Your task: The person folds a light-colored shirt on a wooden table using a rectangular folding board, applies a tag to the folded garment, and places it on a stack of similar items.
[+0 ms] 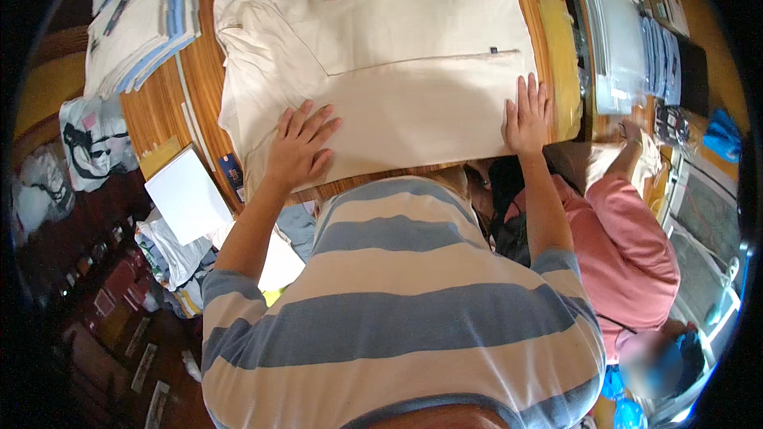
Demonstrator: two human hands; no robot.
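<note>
A cream garment (pixel 421 99) lies spread on the wooden table in front of me. Its right part is smoothed flat, with a seam and a small dark label near the right end. Toward the left the cloth is creased, and one part stretches away to the far edge; whether it is a shirt cannot be told for sure. My left hand (pixel 302 143) rests on the near left part of the cloth, fingers spread. At the near right corner, my right hand (pixel 526 117) lies flat along the garment's end. Neither hand grips anything.
Folded cream and blue garments (pixel 147 24) are stacked at the far left. A white board (pixel 189 195) and a dark blue tag (pixel 231 175) lie near my left arm. Clear-wrapped folded clothes (pixel 616 52) stand at the right. Another person in pink (pixel 612 246) is close on my right.
</note>
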